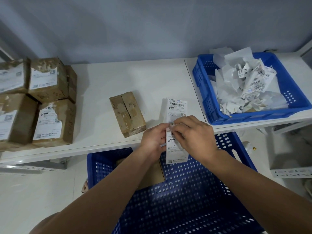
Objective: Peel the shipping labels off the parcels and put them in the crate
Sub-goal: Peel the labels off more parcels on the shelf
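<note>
A long white shipping label (pixel 177 108) with barcodes lies over the table's front edge, its lower end hanging over the floor crate. My left hand (pixel 154 139) and my right hand (pixel 192 132) both pinch this strip near its middle. A bare brown parcel (pixel 127 114) with no label lies on the table just left of the hands. Several labelled parcels (pixel 49 122) are stacked at the far left. A blue crate (pixel 207 98) at the right holds crumpled labels (pixel 249 85).
A large blue perforated crate (pixel 194 191) stands on the floor under my arms, with a cardboard box (pixel 152 174) inside it. The white table (pixel 135 78) ends at a front edge near my hands. Metal shelf rails (pixel 290 171) sit at the right.
</note>
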